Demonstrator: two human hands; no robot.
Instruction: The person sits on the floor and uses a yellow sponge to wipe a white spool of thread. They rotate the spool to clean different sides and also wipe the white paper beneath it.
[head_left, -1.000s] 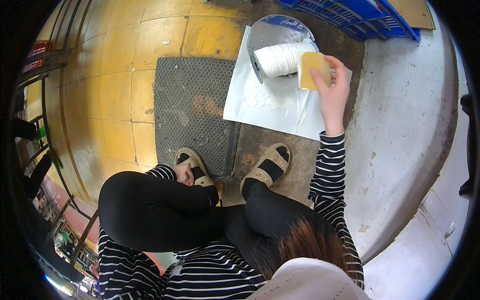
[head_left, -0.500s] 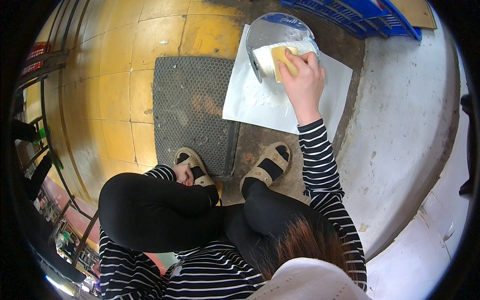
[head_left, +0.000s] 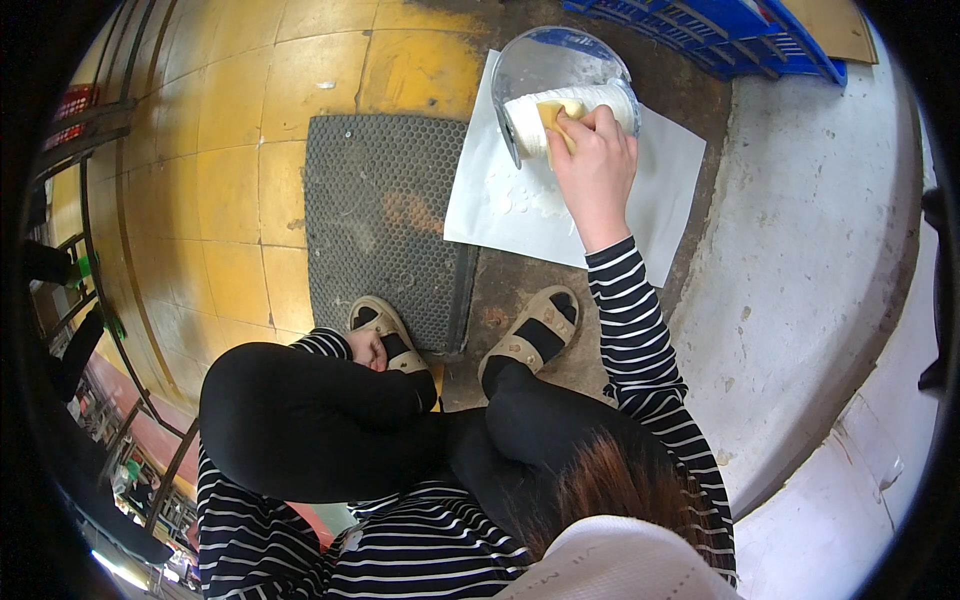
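My right hand is closed on a yellow sponge, which is bent in the fingers. The sponge presses against the white, ridged side of a clear round tub. That tub has a see-through upper part and a grey handle at its left; what is inside is hard to make out. Under it lies a white sheet with white drops and smears on it. Down by the left sandal, my left hand has its fingers curled. Anything inside those fingers is hidden.
A dark honeycomb-patterned mat lies left of the sheet, over yellow floor tiles. Blue plastic crates stand at the far right, by a pale raised ledge. Dark metal railings run along the left.
My right hand has slid slightly left and down along the tub, turning and squeezing the sponge into a bent shape. My left hand has stayed by the sandal.
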